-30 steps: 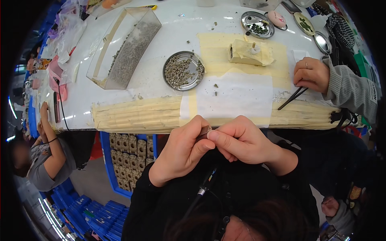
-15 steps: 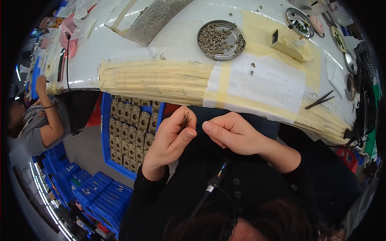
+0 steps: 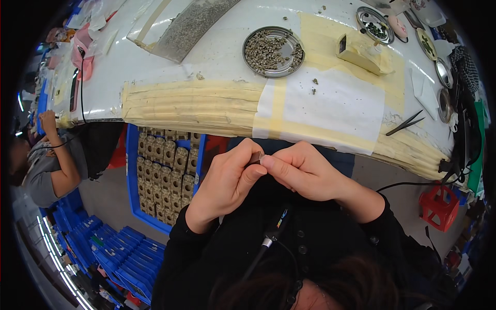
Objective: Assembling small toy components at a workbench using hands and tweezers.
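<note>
My left hand (image 3: pixel 223 181) is closed in a pinch around a small dark metal piece (image 3: pixel 256 157), mostly hidden by the fingers. Thumb and index finger of my right hand (image 3: pixel 305 170) are pressed together against the end of that piece, and whether they hold something of their own is hidden. Both hands meet just in front of the table's near edge, above my lap. Beyond them on the table stands a round metal dish (image 3: pixel 274 51) with many small metal parts in it. A couple of loose small parts (image 3: pixel 314 86) lie on the white sheet (image 3: pixel 330 111).
A blue tray (image 3: pixel 133 181) of brassy metal blocks is left of my hands, below table height. Black tweezers (image 3: pixel 405 123) lie near the right edge. A yellow-taped block (image 3: pixel 361 56) and a bag of small parts (image 3: pixel 194 31) sit farther back. Another person's arm (image 3: pixel 62 155) shows at left.
My hands have come together, closing the gap between them; the right fingertips now touch the piece in my left hand. The view has shifted slightly, showing more of a red stool at right.
</note>
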A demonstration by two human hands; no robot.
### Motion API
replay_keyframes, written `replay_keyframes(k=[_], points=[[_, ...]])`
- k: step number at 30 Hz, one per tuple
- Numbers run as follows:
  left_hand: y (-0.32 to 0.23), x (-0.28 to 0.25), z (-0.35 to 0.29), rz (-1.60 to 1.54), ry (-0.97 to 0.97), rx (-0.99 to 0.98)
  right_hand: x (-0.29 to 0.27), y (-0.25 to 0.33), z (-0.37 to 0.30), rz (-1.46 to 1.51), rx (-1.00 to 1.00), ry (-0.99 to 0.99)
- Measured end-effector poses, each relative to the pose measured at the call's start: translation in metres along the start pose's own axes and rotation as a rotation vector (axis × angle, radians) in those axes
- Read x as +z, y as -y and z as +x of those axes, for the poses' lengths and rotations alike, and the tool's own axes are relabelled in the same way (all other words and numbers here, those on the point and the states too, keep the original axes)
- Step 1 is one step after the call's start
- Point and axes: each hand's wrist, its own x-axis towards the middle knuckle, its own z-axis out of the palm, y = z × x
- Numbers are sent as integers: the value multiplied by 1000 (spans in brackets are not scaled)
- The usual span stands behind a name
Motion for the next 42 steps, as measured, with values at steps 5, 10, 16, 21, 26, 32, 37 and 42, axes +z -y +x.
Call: replay_keyframes(k=[5,10,16,21,26,32,37,42], points=[[0,3,-1,20,-28,1,-1,2,-1,3,11,20],[1,6,1,-2,-57,14,-3,3,-2,13,6,18],[0,10,3,-21,-67,14,-5,3,-5,-4,-12,0],[-1,13,7,-10,-63,22,-8,3,-7,10,-13,-8],[-3,13,9,-3,-64,18,-7,6,-9,16,-12,-28],[-2,14,10,20,-58,39,-7,4,-11,-5,-37,-50],[-1,15,13,24,-63,68,-8,6,-12,-8,-45,-57],[0,18,17,29,-87,107,-9,9,-13,47,-15,-40]])
